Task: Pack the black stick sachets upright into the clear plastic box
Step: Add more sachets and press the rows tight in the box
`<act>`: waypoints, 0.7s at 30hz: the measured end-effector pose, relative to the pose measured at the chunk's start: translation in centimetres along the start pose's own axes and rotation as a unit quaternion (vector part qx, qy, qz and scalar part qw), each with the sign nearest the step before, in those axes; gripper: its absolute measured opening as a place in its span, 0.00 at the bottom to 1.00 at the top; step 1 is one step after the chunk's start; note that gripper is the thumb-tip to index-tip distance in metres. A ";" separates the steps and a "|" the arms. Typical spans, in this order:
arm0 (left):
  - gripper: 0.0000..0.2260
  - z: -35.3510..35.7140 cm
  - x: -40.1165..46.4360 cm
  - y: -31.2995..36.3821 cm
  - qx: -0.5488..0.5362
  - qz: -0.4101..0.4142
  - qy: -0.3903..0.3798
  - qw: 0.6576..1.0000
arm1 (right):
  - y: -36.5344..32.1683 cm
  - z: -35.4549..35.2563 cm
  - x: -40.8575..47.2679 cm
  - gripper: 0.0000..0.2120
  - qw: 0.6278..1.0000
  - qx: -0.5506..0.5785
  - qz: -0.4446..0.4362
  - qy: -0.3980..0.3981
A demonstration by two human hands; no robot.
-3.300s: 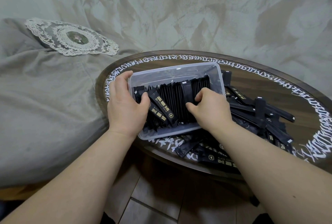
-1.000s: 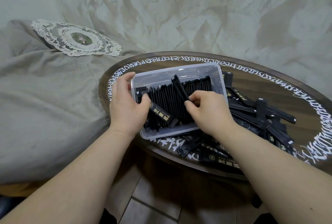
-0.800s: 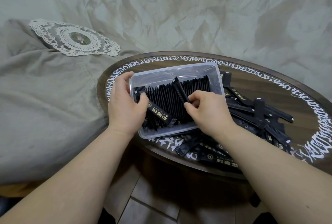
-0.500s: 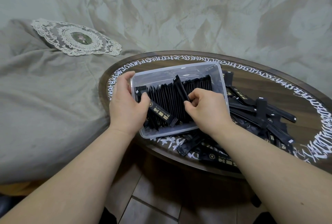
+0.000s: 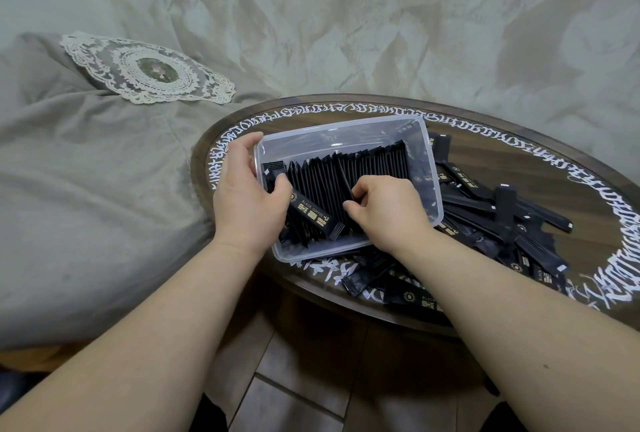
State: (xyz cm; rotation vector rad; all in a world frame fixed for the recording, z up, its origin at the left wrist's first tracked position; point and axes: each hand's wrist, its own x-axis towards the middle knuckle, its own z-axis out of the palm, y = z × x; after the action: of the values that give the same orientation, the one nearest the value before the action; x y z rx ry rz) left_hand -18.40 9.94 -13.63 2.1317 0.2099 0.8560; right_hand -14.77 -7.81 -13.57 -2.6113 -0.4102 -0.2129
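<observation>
A single black stick sachet (image 5: 343, 173) is being pinched at its near end by the curled fingers of the right hand (image 5: 382, 208) and eased into the upright row inside the clear plastic box (image 5: 429, 168), whose left wall is being clasped by the left hand (image 5: 247, 201), thumb inside. The sachets are being judged light, thin, pliable and slick, so hold is best taken near one end; many loose sachets (image 5: 498, 220) are lying on the round table (image 5: 571, 185) beside the box.
</observation>
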 end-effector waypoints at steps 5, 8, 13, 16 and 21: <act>0.23 -0.1 -0.1 0.0 -0.004 0.000 0.001 1.000 | 0.1 -0.4 -0.2 0.08 0.999 0.044 0.019 0.024; 0.22 -0.1 -0.1 0.0 -0.010 -0.004 -0.003 1.000 | 0.0 -0.4 -0.3 0.07 1.000 0.016 0.001 0.005; 0.22 -0.2 -0.1 0.3 -0.016 -0.015 -0.009 1.000 | -0.4 0.2 0.4 0.07 1.000 -0.014 -0.007 -0.009; 0.22 -0.2 -0.2 0.4 -0.012 -0.021 -0.009 1.000 | -0.4 0.3 0.4 0.07 0.999 -0.021 -0.006 -0.028; 0.21 -0.2 -0.4 0.4 -0.015 -0.021 -0.008 1.000 | -0.3 -0.1 0.6 0.06 1.000 0.001 -0.007 0.010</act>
State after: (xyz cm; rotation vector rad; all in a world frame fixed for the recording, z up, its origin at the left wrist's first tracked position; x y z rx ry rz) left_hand -18.88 9.65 -13.38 2.0969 0.2322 0.8131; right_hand -14.35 -7.45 -13.21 -2.6031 -0.4224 -0.2446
